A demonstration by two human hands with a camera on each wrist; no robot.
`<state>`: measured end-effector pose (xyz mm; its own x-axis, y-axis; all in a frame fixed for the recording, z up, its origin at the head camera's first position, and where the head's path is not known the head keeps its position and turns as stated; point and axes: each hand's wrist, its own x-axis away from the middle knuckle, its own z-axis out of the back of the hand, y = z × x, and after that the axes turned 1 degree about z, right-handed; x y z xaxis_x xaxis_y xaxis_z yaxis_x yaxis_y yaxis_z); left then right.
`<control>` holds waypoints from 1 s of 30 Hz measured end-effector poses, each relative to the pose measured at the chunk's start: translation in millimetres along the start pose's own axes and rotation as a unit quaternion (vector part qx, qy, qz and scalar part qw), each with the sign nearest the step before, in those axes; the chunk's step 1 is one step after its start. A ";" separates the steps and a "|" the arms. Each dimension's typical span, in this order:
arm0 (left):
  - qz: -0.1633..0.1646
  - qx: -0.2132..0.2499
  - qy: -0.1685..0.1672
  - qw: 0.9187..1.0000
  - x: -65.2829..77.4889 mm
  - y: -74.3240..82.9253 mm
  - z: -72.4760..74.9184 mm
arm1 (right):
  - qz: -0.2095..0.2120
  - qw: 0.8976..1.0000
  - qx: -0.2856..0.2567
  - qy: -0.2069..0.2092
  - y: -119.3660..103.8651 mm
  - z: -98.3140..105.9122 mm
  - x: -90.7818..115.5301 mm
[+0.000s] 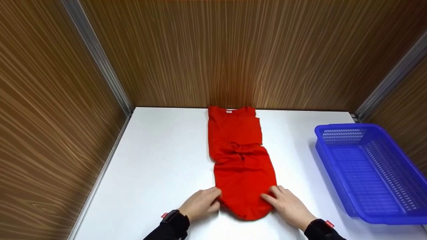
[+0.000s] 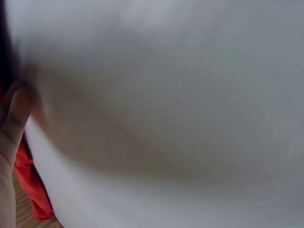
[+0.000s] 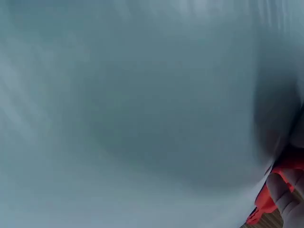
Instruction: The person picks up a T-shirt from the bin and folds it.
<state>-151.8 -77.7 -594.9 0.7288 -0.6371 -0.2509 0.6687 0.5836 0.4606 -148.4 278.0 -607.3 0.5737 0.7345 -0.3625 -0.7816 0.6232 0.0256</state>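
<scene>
A red garment (image 1: 245, 186), probably a shirt, lies folded into a long strip on the white table, with a small pale label at its far end. Creases bunch across its middle, and its near end is rounded. My left hand (image 1: 201, 204) touches the left edge near that end, its thumb apart from the fingertips. On the opposite edge my right hand (image 1: 289, 205) rests its fingertips on the cloth. In the left wrist view, the thumb (image 2: 16, 111) shows beside red fabric. In the right wrist view, fingers (image 3: 282, 194) lie against the cloth; the rest is cut off.
A blue plastic basket (image 1: 353, 213) with perforated walls stands on the table at the right. Wood-grain panels (image 1: 186, 53) enclose the back and both sides. White tabletop (image 1: 160, 156) extends left of the garment.
</scene>
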 end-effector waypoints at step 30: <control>0.024 0.133 0.143 0.980 -12.9 19.7 15.2 | -0.068 0.994 -0.010 0.081 -27.2 -2.6 -21.9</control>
<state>-150.3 -65.6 -569.7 0.7950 -0.4232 -0.4345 0.5988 0.4332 0.6737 -140.3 244.2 -602.5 0.6285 0.5898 -0.5071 -0.7050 0.7074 -0.0511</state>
